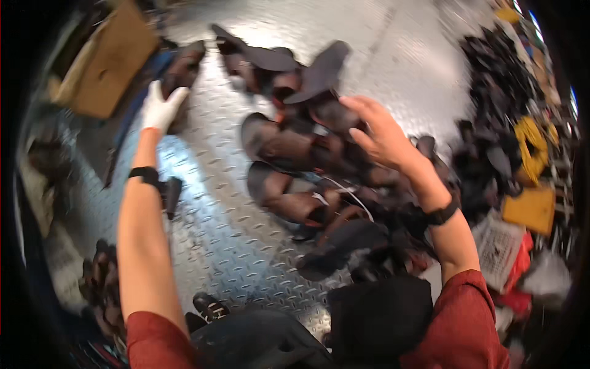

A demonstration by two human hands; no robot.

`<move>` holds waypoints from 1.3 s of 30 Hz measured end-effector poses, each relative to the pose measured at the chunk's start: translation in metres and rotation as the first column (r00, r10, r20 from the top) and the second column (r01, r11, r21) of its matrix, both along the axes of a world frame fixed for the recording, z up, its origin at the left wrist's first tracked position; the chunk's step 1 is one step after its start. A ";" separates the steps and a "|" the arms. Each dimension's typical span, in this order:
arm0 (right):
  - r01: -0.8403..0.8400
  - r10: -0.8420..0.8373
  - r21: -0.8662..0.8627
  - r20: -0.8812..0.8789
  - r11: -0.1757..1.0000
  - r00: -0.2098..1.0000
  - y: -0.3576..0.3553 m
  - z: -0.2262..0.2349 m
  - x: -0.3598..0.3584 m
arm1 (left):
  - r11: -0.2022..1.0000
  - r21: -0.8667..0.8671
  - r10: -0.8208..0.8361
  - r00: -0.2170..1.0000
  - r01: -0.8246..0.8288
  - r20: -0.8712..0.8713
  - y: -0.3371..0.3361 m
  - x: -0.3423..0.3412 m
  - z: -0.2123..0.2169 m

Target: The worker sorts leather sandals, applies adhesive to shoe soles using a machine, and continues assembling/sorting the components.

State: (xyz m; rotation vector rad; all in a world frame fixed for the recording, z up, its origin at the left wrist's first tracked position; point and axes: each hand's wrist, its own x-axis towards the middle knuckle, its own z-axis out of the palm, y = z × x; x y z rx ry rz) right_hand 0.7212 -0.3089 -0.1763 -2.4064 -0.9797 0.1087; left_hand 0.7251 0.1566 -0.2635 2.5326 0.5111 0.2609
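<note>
Brown-strapped sandals with dark soles (286, 144) lie in a loose heap on the metal floor in front of me. At the upper left my left hand (161, 107), in a white glove, is on a brown sandal (185, 64), its thumb across it; part of the grip is blurred. My bare right hand (381, 132) is over the heap's right side, fingers stretched and thumb apart. Beside its fingertips a dark-soled sandal (322, 74) stands tilted on the others. A thin white cord (350, 192) runs across the pile.
A cardboard box (107, 61) stands at the upper left. More dark footwear (501, 80) is piled along the right, near a yellow coiled bundle (530, 147), a yellow block (528, 210) and plastic bags (547, 273). Brown items (104, 277) lie at the lower left.
</note>
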 end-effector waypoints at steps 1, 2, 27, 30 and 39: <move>0.054 -0.054 0.029 -0.005 0.998 0.999 -0.035 0.027 -0.017 | 0.981 -0.190 -0.047 0.999 0.050 0.020 -0.007 0.011 -0.006; 0.260 -0.257 0.009 -0.124 0.965 0.958 -0.064 0.052 -0.040 | 0.949 -0.297 -0.091 0.994 0.103 0.056 -0.003 0.020 -0.017; 0.849 -0.831 -0.146 -0.342 0.508 0.439 -0.173 -0.105 -0.252 | 0.333 0.325 -0.898 0.402 0.885 -0.176 -0.321 -0.124 0.042; 0.770 -0.733 -0.140 -0.448 0.622 0.511 -0.134 -0.094 -0.197 | 0.401 0.402 -0.822 0.517 0.823 -0.238 -0.295 -0.081 0.042; 0.849 -0.762 0.434 -0.426 0.301 0.487 -0.262 -0.033 -0.124 | 0.470 0.461 -0.861 0.507 0.753 0.050 -0.331 -0.126 0.095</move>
